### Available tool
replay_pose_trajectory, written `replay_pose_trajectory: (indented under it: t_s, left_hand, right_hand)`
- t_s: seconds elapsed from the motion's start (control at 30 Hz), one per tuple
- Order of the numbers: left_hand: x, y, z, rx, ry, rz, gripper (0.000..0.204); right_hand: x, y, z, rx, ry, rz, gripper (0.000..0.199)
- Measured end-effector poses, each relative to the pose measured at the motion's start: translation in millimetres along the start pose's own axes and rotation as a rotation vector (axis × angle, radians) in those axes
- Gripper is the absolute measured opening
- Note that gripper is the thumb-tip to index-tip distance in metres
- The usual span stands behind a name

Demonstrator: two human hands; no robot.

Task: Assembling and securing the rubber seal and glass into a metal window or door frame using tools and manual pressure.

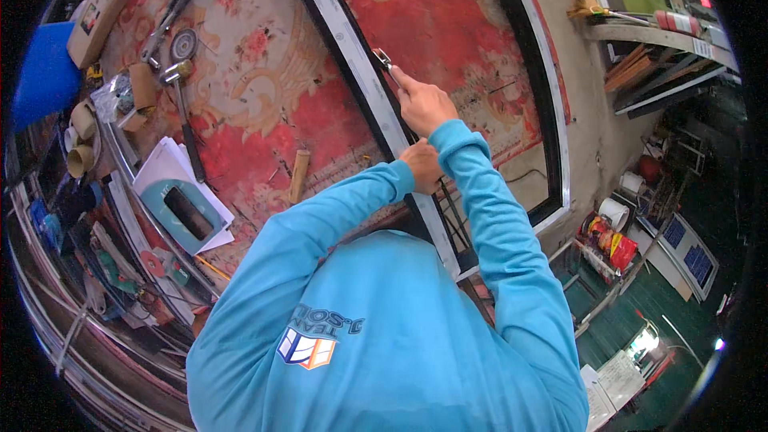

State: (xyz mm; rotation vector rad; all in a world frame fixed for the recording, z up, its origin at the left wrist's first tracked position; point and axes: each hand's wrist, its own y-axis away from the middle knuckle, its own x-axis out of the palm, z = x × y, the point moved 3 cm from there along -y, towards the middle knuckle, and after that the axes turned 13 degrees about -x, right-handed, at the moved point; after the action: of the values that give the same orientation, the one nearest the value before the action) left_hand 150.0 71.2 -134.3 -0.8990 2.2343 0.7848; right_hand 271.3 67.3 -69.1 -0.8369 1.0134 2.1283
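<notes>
A white-and-black window frame (370, 104) lies over a red and cream patterned carpet (256, 104). My right hand (424, 102) is closed around a small hand tool with a shiny metal head (383, 58). That head sits at the inner dark edge of the frame's left bar. Just below, my left hand (422, 166) is curled over the same bar, close under my right wrist. Its fingertips are partly hidden, and what they hold cannot be made out. Thin dark strips (454, 220) run down beside the bar below it.
On the carpet's left lie a hammer (182, 104), pliers (172, 20), a grinding disc (184, 45), a wooden stick (300, 176) and papers under a teal box (188, 214). Tape rolls (80, 160) and power tools (120, 272) crowd the left edge. A loaded shelf (664, 36) stands right.
</notes>
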Motion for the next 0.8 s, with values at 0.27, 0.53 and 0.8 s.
replay_pose_trajectory:
  t_s: [0.27, 0.53, 0.8]
  left_hand:
    - [13, -1, 8, 0.142, 0.176, -0.315, 0.017]
    - [52, -9, 19, 0.15, 0.282, -0.48, 0.013]
    - [55, -8, 19, 0.13, 0.295, -0.494, 0.016]
  right_hand:
    - [-5, -2, 12, -0.03, 0.012, -0.018, 0.049]
    - [-2, 1, 26, 0.032, -0.013, 0.029, 0.053]
    - [-2, 2, 23, 0.035, -0.027, -0.006, 0.053]
